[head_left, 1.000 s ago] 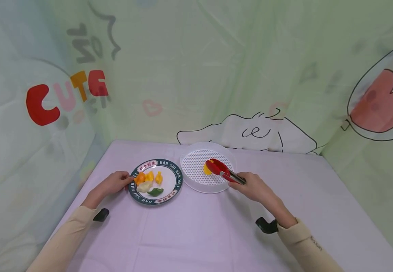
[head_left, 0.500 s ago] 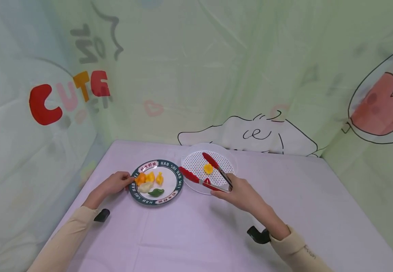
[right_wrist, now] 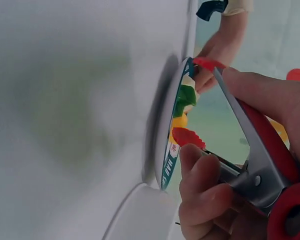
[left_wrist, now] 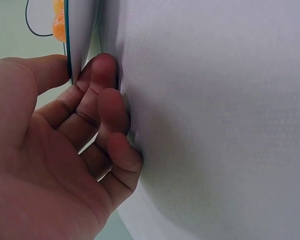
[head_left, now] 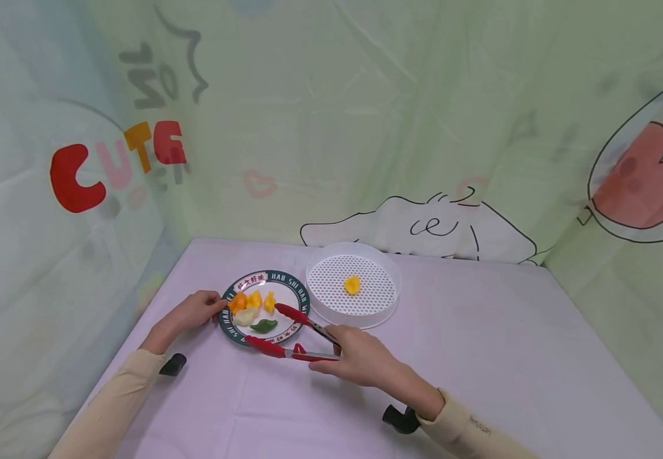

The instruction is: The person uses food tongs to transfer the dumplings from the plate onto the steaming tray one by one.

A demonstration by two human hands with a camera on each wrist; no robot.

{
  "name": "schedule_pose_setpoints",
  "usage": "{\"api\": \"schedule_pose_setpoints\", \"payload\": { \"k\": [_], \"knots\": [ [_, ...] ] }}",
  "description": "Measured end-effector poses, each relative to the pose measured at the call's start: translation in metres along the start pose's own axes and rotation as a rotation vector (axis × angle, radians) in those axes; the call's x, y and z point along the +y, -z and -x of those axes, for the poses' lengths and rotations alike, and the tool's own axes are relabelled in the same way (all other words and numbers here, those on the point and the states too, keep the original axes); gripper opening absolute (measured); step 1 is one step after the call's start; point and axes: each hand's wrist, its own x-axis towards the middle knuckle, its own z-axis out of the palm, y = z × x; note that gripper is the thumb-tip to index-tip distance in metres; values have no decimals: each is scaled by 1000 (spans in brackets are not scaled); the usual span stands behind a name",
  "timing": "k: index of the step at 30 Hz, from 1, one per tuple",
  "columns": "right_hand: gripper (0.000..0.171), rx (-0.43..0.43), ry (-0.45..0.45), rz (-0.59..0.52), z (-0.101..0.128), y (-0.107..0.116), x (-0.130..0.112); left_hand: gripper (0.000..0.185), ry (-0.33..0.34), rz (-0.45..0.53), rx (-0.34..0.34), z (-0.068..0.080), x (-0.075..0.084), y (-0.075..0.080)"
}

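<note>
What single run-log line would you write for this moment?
left hand: holds rim of round green-rimmed plate | right hand: holds red-tipped metal tongs, open over plate | perforated white plastic tray: one yellow dumpling

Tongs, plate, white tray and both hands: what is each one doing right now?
Tongs: open, red tips over the plate's near edge, holding nothing.
Plate: flat on the table, five dumplings on it.
White tray: flat on the table, one yellow dumpling inside.
Left hand: pinches the plate's left rim.
Right hand: holds the tongs by their handles.
</note>
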Motion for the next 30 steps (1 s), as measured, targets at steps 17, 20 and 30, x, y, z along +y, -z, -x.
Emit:
{"api": "schedule_pose_setpoints", "payload": {
  "k": [17,20,30],
  "knots": [
    [45,13,6,-19,-5,-7,6,27,6,-1,-4,-2,-1,0],
    [44,17,7,-29,-5,-7,6,27,-3,0,-4,0,1,1],
    [33,59,43,-68,1,4,8,27,1,1,-6,-2,-1,0]
  ]
}}
